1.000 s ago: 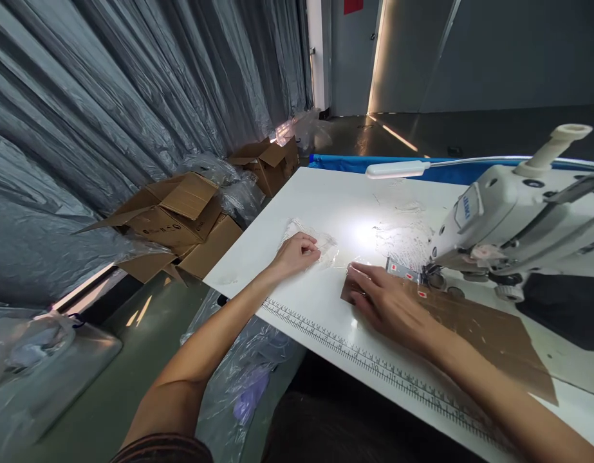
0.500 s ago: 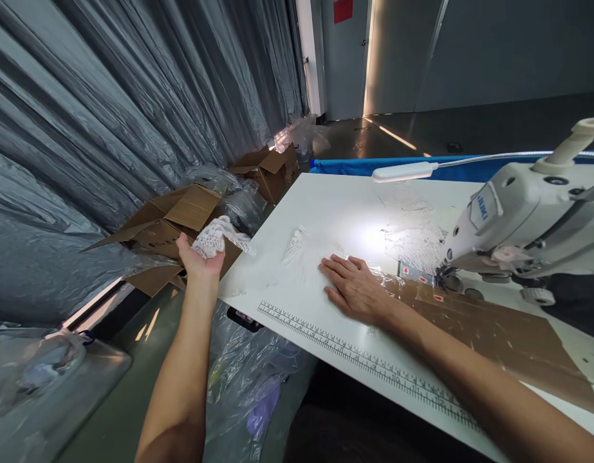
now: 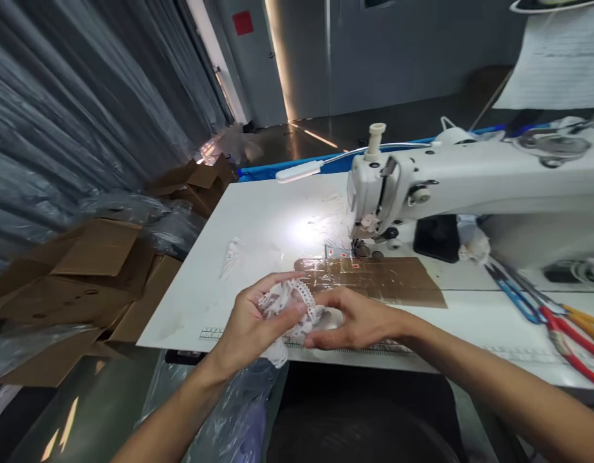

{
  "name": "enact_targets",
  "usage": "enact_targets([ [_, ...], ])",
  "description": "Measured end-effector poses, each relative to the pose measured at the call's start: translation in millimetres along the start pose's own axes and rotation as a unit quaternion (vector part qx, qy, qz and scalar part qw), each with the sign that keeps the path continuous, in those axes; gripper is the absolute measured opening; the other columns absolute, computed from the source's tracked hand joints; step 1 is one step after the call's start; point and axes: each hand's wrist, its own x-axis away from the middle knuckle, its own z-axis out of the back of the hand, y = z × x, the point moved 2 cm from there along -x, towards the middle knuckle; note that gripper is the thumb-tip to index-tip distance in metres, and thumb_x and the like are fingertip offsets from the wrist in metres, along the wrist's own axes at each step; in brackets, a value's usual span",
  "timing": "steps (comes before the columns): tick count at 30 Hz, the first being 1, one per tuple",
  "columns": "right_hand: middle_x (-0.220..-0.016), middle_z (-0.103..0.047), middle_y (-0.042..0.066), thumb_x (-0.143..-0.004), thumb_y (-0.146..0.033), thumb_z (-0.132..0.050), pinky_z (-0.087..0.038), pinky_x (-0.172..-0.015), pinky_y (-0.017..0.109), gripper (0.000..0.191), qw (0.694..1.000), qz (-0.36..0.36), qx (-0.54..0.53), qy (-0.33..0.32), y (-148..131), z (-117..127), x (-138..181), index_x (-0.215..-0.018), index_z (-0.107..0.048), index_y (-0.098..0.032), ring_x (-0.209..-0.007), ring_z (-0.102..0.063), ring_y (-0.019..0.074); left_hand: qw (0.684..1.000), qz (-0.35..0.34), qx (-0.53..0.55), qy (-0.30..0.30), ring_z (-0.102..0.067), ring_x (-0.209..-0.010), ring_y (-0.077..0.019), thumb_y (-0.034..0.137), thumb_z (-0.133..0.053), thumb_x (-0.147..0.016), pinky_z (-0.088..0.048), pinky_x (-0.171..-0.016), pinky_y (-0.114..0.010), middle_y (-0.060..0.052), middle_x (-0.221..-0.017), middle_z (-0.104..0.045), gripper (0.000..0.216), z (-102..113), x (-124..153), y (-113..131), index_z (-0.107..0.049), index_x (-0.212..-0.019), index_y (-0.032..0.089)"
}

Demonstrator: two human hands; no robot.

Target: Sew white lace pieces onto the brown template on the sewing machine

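Both hands clasp white lace piece [image 3: 291, 302] | left hand [image 3: 248, 325] at its 9 o'clock, right hand [image 3: 352, 319] at 3 | over table [image 3: 258, 218] front edge | sewing machine [image 3: 422, 186] at 1 o'clock

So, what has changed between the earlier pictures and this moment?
The left hand, which picked a crumpled piece of white lace off the white sewing table and swung it out over the brown cardboard boxes, has brought it back to the near edge. The right hand lifted off the table and now grips the lace too. The white sewing machine and brown taped sheet stayed put.
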Motion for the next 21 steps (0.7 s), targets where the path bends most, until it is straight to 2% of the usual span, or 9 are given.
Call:
enact_targets([
  [2,-0.073,-0.058,-0.002,-0.085,-0.042,-0.069,-0.044,-0.063,0.024,0.028,0.995,-0.048,-0.077,-0.043,-4,6,30,-0.083,-0.067,-0.014,-0.065,-0.05,0.0105,0.997,-0.024,-0.05,-0.056,-0.055,-0.06,-0.0073,0.028,-0.078,-0.077,-0.046,-0.057,-0.018,0.001,-0.081,-0.064,0.041,-11,-6,4,-0.065,-0.115,0.02],
  [5,-0.07,-0.053,-0.002,-0.086,-0.04,-0.068,-0.038,-0.055,0.021,0.028,0.984,-0.11,-0.136,-0.035,-1,20,69,-0.08,-0.065,-0.013,-0.061,-0.044,0.0082,0.985,-0.045,-0.119,-0.113,-0.056,-0.066,-0.0094,0.029,-0.072,-0.08,-0.047,-0.06,-0.021,0.0,-0.086,-0.06,0.043,-18,-21,3,-0.061,-0.12,0.019],
  [9,-0.072,-0.059,0.001,-0.084,-0.048,-0.067,-0.039,-0.05,0.021,0.034,0.977,-0.18,-0.104,0.044,15,51,97,-0.09,-0.068,-0.014,-0.058,-0.048,0.0098,0.958,-0.079,-0.247,-0.12,-0.06,-0.093,-0.0178,0.027,-0.066,-0.081,-0.05,-0.076,-0.028,-0.004,-0.095,-0.061,0.041,-24,-46,-10,-0.06,-0.122,0.02],
  [11,-0.072,-0.06,0.001,-0.083,-0.05,-0.065,-0.04,-0.05,0.023,0.036,0.971,-0.2,-0.045,0.122,25,72,97,-0.091,-0.069,-0.015,-0.058,-0.049,0.0115,0.94,-0.097,-0.308,-0.115,-0.061,-0.092,-0.0184,0.028,-0.063,-0.084,-0.05,-0.076,-0.03,-0.003,-0.095,-0.062,0.042,-27,-61,-19,-0.057,-0.125,0.02],
  [13,-0.068,-0.06,0.001,-0.082,-0.05,-0.065,-0.04,-0.051,0.025,0.033,0.952,-0.216,0.046,0.211,36,91,92,-0.086,-0.069,-0.017,-0.058,-0.05,0.013,0.909,-0.129,-0.381,-0.108,-0.063,-0.084,-0.0174,0.029,-0.058,-0.087,-0.05,-0.07,-0.029,-0.003,-0.095,-0.063,0.043,-29,-78,-29,-0.053,-0.129,0.019],
  [15,-0.063,-0.058,0.0,-0.081,-0.047,-0.065,-0.038,-0.05,0.026,0.029,0.921,-0.233,0.147,0.274,45,104,86,-0.08,-0.068,-0.018,-0.055,-0.049,0.0142,0.859,-0.187,-0.466,-0.097,-0.062,-0.084,-0.0185,0.026,-0.053,-0.091,-0.049,-0.066,-0.029,-0.007,-0.102,-0.064,0.038,-31,-96,-36,-0.053,-0.128,0.016],
  [18,-0.06,-0.059,0.001,-0.081,-0.044,-0.063,-0.035,-0.047,0.027,0.026,0.894,-0.233,0.227,0.307,54,110,80,-0.077,-0.068,-0.019,-0.053,-0.05,0.0157,0.779,-0.296,-0.544,-0.097,-0.06,-0.101,-0.0216,0.021,-0.043,-0.096,-0.05,-0.076,-0.034,-0.013,-0.121,-0.06,0.03,-35,-127,-39,-0.058,-0.12,0.013],
  [21,-0.065,-0.063,0.002,-0.084,-0.048,-0.06,-0.036,-0.047,0.027,0.031,0.896,-0.218,0.221,0.318,60,107,80,-0.083,-0.069,-0.018,-0.055,-0.053,0.0168,0.729,-0.355,-0.566,-0.149,-0.058,-0.11,-0.0224,0.022,-0.037,-0.099,-0.044,-0.092,-0.041,-0.012,-0.125,-0.06,0.031,-42,-161,-38,-0.06,-0.119,0.014],
])
